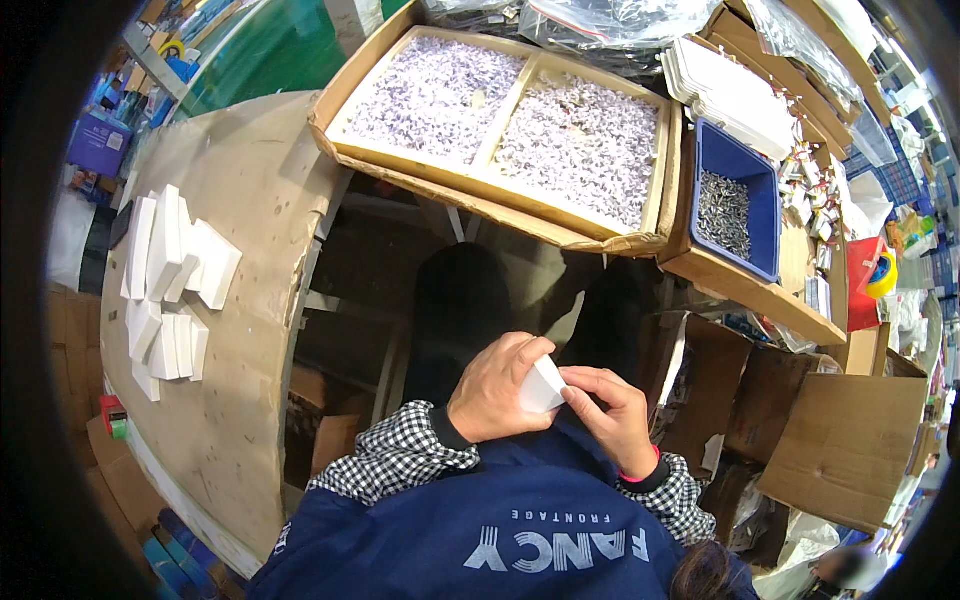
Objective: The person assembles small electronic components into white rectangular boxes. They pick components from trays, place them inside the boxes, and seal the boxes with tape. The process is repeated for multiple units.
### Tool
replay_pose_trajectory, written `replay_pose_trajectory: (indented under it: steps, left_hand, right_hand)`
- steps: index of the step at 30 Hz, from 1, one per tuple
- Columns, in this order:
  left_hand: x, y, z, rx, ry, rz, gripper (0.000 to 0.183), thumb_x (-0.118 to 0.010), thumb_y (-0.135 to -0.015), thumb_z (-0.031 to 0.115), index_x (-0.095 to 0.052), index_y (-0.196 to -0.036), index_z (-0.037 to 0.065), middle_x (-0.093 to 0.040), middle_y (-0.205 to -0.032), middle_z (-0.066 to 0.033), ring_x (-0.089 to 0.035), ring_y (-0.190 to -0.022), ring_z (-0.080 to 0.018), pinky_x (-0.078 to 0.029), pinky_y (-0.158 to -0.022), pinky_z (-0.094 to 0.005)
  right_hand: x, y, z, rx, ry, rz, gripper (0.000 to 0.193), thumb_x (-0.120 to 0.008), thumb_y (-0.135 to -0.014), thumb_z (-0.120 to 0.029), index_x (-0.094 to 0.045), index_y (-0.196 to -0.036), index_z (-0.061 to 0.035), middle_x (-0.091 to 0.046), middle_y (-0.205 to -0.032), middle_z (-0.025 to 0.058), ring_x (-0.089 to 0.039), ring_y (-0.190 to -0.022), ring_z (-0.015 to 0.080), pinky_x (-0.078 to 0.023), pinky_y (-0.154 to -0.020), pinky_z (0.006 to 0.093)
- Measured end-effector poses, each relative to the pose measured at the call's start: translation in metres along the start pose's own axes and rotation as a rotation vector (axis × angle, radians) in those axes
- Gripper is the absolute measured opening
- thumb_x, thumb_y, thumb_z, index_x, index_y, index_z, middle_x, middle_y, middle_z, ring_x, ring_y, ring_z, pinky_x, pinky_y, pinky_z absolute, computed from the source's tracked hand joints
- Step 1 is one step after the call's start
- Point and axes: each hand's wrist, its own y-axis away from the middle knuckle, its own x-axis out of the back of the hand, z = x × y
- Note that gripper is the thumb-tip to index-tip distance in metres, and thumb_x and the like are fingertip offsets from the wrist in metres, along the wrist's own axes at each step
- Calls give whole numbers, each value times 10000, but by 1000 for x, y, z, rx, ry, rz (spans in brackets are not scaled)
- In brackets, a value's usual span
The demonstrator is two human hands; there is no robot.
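Observation:
Close in front of my body, a small white box (pixel 542 385) sits between my hands. My left hand (pixel 497 392) is wrapped around it, with the thumb and fingers on its sides. At the box's right edge, the thumb and fingertips of my right hand (pixel 613 412) pinch together against it. Part of the box is hidden by my left fingers. A loose pile of similar white boxes (pixel 168 290) lies on the table at the left.
The wooden table (pixel 240 330) is at left. Ahead, a divided carton tray (pixel 420 165) holds many small whitish pieces. Right of it stands a blue bin (pixel 707 150) with small dark metal parts, near stacked white sheets (pixel 730 95). Open cardboard boxes (pixel 840 440) stand at lower right.

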Motion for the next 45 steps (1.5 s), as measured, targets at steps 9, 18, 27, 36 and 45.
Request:
replay_pose_trajectory:
  steps: [9,18,27,36,45]
  left_hand:
    - [-2,7,-3,-99,96,-70,815,-815,-537,189,-410,-1239,106,-534,-1101,-149,-567,-978,-339,-480,-821,-417]
    - [-2,7,6,-193,168,-161,1099,-816,-530,177,-225,-1450,70,-548,-1129,-168,-577,-985,-349,-475,-860,-430]
    - [-5,6,6,-193,140,-166,1056,-802,-545,178,-256,-1438,45,-553,-1117,-163,-574,-958,-341,-469,-840,-426]
    - [-2,-1,-1,-153,73,-13,925,-808,-542,193,-379,-1353,73,-548,-1128,-159,-570,-1008,-336,-478,-859,-416]
    - [-7,10,-17,52,25,130,781,-827,-596,234,-402,-1234,86,-518,-1109,-170,-562,-989,-360,-487,-840,-417]
  right_hand:
    - [-2,2,-7,206,87,54,123,-724,-756,-21,-683,-872,-33,-683,-839,106,-644,-716,204,-501,-611,280]
    - [-2,7,-9,-156,-159,-86,297,-683,-852,-90,-613,-1130,-13,-544,-755,-11,-474,-604,39,-412,-549,196]
    - [-5,10,-9,99,109,-8,280,-692,-821,-84,-636,-1088,-26,-552,-712,65,-533,-557,150,-445,-534,267]
    - [-23,-7,-12,-126,-89,120,288,-746,-775,-85,-661,-1048,-43,-578,-720,55,-548,-595,161,-455,-556,257]
    - [-32,-21,-9,338,382,91,363,-772,-694,-91,-686,-1045,-51,-665,-1043,97,-617,-866,272,-518,-788,347]
